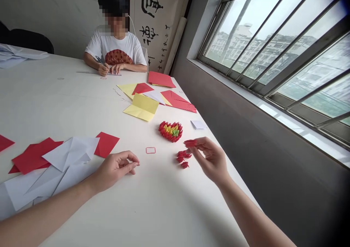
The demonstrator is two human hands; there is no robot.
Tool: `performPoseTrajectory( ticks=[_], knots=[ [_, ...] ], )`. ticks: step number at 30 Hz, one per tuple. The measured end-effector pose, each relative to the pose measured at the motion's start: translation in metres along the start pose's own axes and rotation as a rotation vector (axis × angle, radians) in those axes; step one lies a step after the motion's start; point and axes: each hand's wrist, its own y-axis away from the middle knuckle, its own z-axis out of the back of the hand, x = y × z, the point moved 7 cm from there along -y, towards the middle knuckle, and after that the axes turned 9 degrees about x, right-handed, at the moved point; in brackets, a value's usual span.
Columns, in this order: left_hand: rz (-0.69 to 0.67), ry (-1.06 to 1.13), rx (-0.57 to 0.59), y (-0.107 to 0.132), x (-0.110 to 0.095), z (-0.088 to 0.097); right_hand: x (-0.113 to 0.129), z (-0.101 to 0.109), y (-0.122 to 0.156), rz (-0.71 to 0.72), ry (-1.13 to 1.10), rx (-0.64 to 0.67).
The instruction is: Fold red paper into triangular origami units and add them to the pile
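My right hand [210, 157] is raised just above the white table [153, 210], its fingertips pinched on a small red folded paper piece [190, 143]. Just left of it lie a few more small red folded pieces [183, 158]. Beyond them sits a round red, yellow and green origami model [171, 131]. My left hand [117, 168] rests on the table with the fingers curled loosely, thumb touching the forefinger, and I see nothing in it. A small red square outline [150, 150] lies between the two hands.
Red and white paper sheets [62, 155] lie at my left. Yellow, red and white sheets [149, 99] are spread further back. A small white folded slip [198, 124] sits near the table's right edge. A person [116, 46] sits at the far end, writing. Windows line the right wall.
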Motion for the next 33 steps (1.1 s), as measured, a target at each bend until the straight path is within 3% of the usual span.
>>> performPoseTrajectory(
  ticks=[4, 9, 18, 33],
  knots=[
    [0.017, -0.011, 0.004, -0.001, -0.002, -0.002, -0.050, 0.034, 0.025, -0.178, 0.116, -0.106],
    [0.054, -0.018, 0.004, 0.000, -0.005, -0.003, -0.094, 0.030, 0.047, -0.396, 0.296, -0.130],
    [0.051, -0.058, -0.006, -0.002, -0.005, -0.002, -0.098, 0.015, 0.044, -0.513, 0.546, -0.151],
    [0.026, -0.079, -0.018, -0.003, 0.001, -0.001, -0.091, 0.006, 0.042, -0.442, 0.633, -0.083]
  ],
)
